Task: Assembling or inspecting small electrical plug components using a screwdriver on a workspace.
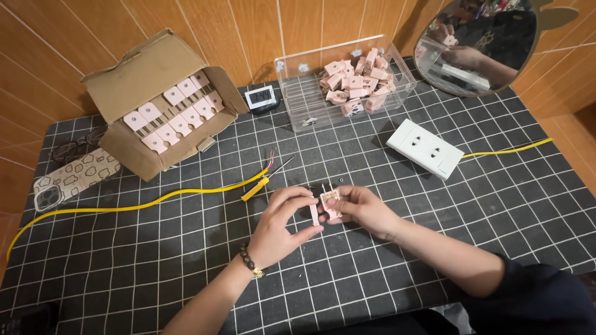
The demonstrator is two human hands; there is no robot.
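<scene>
The left hand (282, 226) and right hand (363, 209) meet over the middle of the gridded mat (434, 205). The right pinches a small pink plug (331, 205), its open face showing metal inside and two prongs pointing away. The left grips a thin pink cover (315, 214) upright, just beside the plug, perhaps touching it. A yellow screwdriver (264, 182) lies near, beyond the left hand.
</scene>
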